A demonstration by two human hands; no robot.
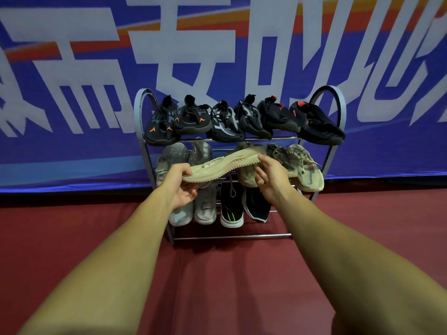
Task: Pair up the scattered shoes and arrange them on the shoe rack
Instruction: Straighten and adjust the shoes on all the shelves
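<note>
A grey metal shoe rack (326,163) stands against the banner wall. I hold a beige shoe (217,166) lying on its side in front of the middle shelf, its sole facing me. My left hand (183,187) grips one end of it and my right hand (271,177) holds the other end. A matching beige shoe (302,163) sits on the middle shelf at the right. Several black shoes (242,119) fill the top shelf. Grey shoes (169,157) occupy the middle shelf's left side.
On the bottom shelf stand two pale grey shoes (204,206) and two dark shoes (232,209) with white soles. A blue banner (72,81) with large white characters covers the wall behind. Dark red floor (217,274) spreads in front of the rack.
</note>
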